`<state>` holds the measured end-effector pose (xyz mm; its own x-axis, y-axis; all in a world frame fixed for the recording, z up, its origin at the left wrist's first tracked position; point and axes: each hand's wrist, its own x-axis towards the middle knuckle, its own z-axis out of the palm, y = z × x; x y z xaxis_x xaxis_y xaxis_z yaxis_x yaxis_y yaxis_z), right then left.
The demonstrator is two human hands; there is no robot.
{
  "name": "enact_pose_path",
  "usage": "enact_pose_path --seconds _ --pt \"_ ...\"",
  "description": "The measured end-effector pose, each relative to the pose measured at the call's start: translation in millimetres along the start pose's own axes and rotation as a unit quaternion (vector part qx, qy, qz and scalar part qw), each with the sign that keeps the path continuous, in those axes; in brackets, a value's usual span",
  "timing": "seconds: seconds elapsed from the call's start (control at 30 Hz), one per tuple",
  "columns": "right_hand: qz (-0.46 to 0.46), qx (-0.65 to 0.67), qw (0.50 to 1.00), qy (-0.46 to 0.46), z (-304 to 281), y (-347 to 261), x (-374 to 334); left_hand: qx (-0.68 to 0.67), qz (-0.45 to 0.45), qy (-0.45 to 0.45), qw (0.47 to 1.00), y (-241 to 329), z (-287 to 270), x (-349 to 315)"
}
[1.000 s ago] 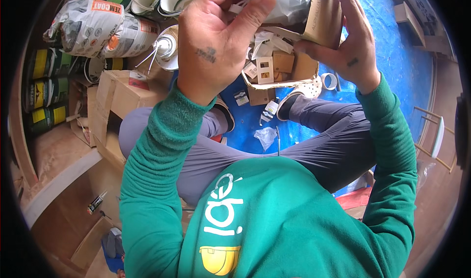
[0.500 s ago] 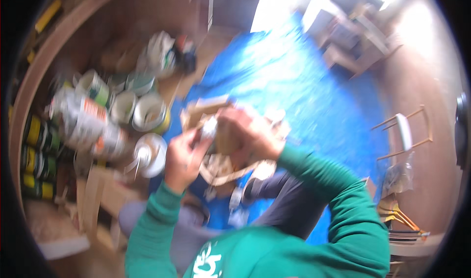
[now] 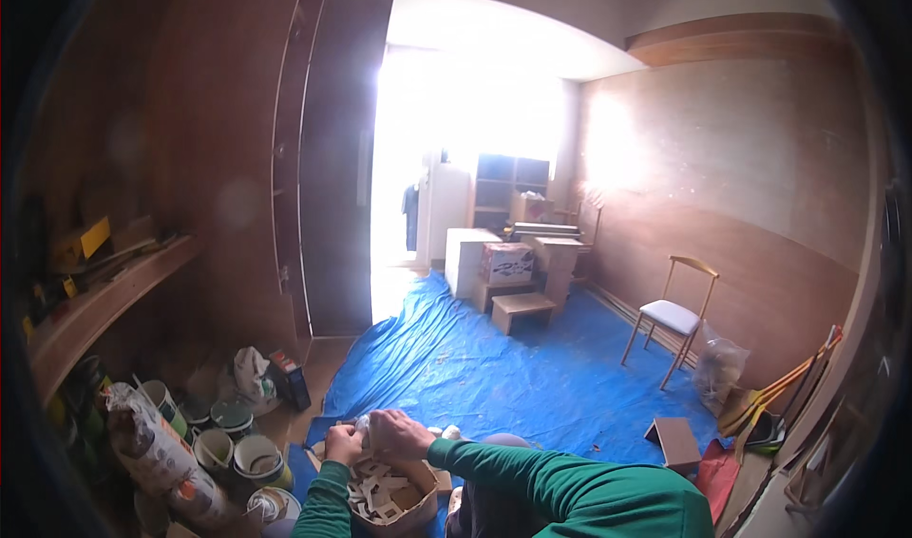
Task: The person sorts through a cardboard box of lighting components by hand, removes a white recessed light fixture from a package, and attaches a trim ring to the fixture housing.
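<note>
A box full of small pale wood offcuts stands low in front of me. Both hands are together above its far side. In my left hand, closed, is a small whitish, shiny thing, too blurred to name. My right hand curls in against it from the other side, its fingers bent. Whatever lies under those fingers is hidden.
Open buckets and a printed sack crowd the left, below a wooden shelf. A blue tarp covers the floor. Farther off stand cartons, a small step stool and a chair; brooms lean at right.
My view has tilted up from the box toward the room and window, so the hands now appear lower and smaller. They stay close together over the box, the whitish thing still between them.
</note>
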<state>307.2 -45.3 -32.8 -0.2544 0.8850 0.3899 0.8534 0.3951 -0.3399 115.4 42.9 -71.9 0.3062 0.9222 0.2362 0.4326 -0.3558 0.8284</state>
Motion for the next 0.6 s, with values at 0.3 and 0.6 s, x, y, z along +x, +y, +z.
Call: enact_pose_path --seconds 0.3,0.6 --pt "-0.032 -0.017 0.999 0.003 -15.5 -6.0 -0.7 -0.106 -0.012 -0.046 0.993 2.2 -9.8 -1.2" --pt "-0.236 -0.06 0.97 0.015 0.2 13.1 61.3 -0.104 0.09 0.062 0.988 -28.9 -36.0 4.0"
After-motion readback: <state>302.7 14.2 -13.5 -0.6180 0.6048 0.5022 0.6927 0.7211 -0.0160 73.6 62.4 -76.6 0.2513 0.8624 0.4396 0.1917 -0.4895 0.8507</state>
